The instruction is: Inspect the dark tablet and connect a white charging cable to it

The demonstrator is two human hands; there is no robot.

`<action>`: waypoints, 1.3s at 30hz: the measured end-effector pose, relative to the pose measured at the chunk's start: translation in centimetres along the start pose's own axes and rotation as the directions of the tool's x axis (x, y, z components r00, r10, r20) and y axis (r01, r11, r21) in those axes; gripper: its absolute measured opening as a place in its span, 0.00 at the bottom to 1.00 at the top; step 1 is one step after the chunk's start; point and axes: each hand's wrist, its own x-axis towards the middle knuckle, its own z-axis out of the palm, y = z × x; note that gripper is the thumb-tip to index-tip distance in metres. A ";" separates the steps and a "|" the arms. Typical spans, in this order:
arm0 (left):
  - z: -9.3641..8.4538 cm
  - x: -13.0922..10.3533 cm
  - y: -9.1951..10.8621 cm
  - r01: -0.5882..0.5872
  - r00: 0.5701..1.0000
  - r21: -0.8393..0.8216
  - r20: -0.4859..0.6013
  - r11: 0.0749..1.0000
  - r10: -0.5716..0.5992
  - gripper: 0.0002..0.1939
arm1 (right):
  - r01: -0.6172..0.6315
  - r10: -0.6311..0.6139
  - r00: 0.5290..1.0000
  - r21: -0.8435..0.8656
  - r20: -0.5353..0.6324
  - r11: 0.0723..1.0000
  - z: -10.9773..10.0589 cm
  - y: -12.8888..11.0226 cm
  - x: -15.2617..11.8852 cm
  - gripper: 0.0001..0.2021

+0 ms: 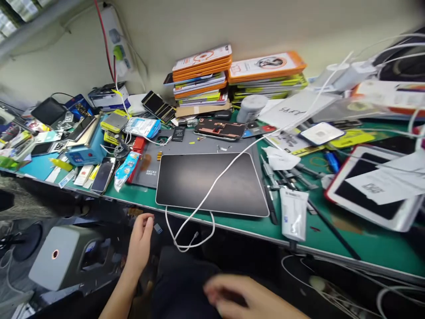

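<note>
A large tablet (189,177) with a dark screen and pale rim lies at the front edge of the green bench. Across it runs a white cable (217,177), whose loop and plug hang over the edge. My left hand (141,241) is just off the bench edge, left of the loop, loosely bent with nothing visible in it. Low in the view, over my lap, is my right hand (239,292), somewhat blurred. Its fingers curl loosely, with a gap to the thumb and nothing visible between them. Neither hand touches the tablet.
Behind the tablet are a grey mat (146,175) and an opened phone (219,129). Stacked boxes (202,79) stand by the wall. Right are tools, a white tube (294,215) and a red-edged tablet (357,181); left, phones and a blue device (86,153). A stool (56,254) stands below.
</note>
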 end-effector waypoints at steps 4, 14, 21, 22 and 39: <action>1.9 0.8 -0.2 -0.016 0.998 -0.179 0.056 0.984 0.026 0.24 | 0.094 0.018 0.942 0.318 -0.334 0.943 5.3 1.0 7.9 0.37; 0.7 5.3 5.0 0.226 0.951 -0.427 0.292 0.876 -0.103 0.11 | 0.306 -0.120 0.924 0.515 -0.363 0.800 4.9 -2.7 8.5 0.34; 0.3 7.0 8.6 0.311 0.895 -0.368 0.424 0.876 -0.140 0.20 | 0.383 -0.229 0.915 0.540 -0.331 0.749 5.5 -2.3 7.2 0.30; 0.3 7.2 9.1 0.306 0.892 -0.358 0.431 0.882 -0.134 0.20 | 0.400 -0.249 0.910 0.539 -0.332 0.742 5.5 -1.9 6.9 0.29; 3.4 6.8 9.9 0.280 0.943 -0.421 0.287 0.863 -0.166 0.07 | -0.017 0.014 0.763 0.001 -0.646 1.000 6.3 11.3 18.6 0.23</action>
